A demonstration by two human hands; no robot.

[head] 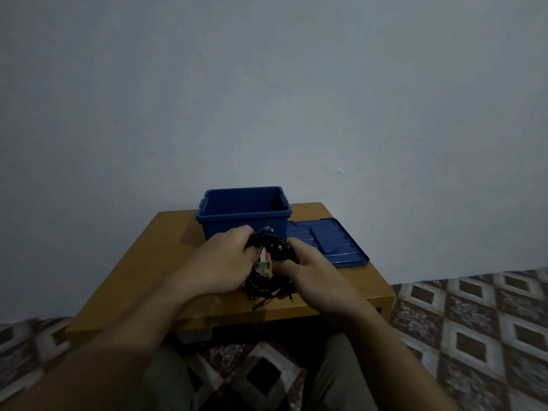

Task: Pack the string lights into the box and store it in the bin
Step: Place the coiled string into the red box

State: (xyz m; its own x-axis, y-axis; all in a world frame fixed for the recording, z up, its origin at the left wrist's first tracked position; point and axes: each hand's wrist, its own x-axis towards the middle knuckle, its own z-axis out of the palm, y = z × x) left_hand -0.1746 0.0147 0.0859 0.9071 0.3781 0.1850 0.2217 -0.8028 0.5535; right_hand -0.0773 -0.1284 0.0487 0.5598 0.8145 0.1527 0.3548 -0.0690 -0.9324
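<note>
A bundle of black string lights (274, 247) with small pale bulbs sits between my two hands, just in front of the blue bin (244, 213). My left hand (222, 262) grips the bundle's left side. My right hand (308, 266) holds its right side. A small white and red box (264, 264) shows between my hands, mostly hidden by the wires and my fingers. Loose wire ends (267, 296) trail onto the wooden table (142, 262) below my hands. The bin stands open at the table's back.
The bin's blue lid (329, 246) lies flat on the table to the right of the bin. A plain wall rises right behind the table. A patterned floor (474, 321) surrounds the low table, and my knees are under its front edge.
</note>
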